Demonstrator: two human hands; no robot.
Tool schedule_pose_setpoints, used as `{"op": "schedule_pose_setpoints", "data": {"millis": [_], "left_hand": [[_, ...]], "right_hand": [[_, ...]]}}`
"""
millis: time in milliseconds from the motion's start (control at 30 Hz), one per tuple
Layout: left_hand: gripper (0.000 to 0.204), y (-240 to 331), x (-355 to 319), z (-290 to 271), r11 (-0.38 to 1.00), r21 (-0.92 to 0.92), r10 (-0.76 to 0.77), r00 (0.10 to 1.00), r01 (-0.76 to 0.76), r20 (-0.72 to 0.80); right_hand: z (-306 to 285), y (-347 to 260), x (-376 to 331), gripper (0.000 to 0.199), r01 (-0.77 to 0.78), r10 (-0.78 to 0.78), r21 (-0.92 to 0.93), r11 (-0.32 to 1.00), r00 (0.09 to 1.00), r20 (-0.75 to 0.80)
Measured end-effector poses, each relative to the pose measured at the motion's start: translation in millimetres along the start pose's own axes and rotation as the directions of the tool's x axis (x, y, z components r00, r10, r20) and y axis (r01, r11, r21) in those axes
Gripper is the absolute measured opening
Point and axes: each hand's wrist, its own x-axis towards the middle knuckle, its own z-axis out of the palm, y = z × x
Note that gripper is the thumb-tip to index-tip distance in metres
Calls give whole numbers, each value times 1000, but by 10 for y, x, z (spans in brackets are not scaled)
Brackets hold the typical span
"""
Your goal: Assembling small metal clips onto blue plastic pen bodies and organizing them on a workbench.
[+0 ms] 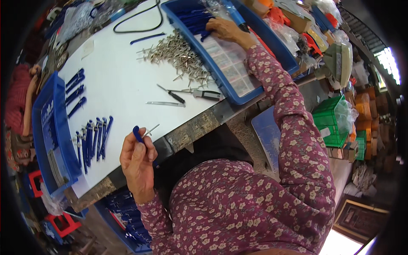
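Observation:
My left hand (138,163), just off the table's near edge, pinches a slim blue handle-like piece (137,132). A thin silver metal pin (151,129) juts from its rounded end. Up at the back right, my right hand (227,30) reaches into a long blue tray (244,100); its fingers are closed on the end of a similar blue piece (205,35), beside a pile of more such pieces (191,19). A heap of small silver metal pins (180,55) lies on the white tabletop (114,80) along the tray's left side.
A cutter with a grey handle (207,94), a black-handled tool (176,97) and a silver rod (165,103) lie near the table edge. Blue pieces stand in rows (95,140) at left, by another blue tray (72,168). Another person (21,100) sits far left. A green crate (329,121) stands right.

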Motion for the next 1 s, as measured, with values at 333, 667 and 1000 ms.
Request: {"op": "schedule_pose_setpoints", "data": {"millis": [333,667,1000], "left_hand": [[14,2,-117,-113,996,-40,82,994,-85,-65],[34,-52,-68,-230,984,-135,107,993,-113,-49],[23,-91,-86,-207,989,-109,83,986,-99,-144]], "right_hand": [[-382,-371,53,16,-208,191,-21,978,930,-313],[-1163,-2474,-298,19,-182,371,959,220,924,90],[-521,-3193,-282,28,-302,5,766,-567,929,370]]}}
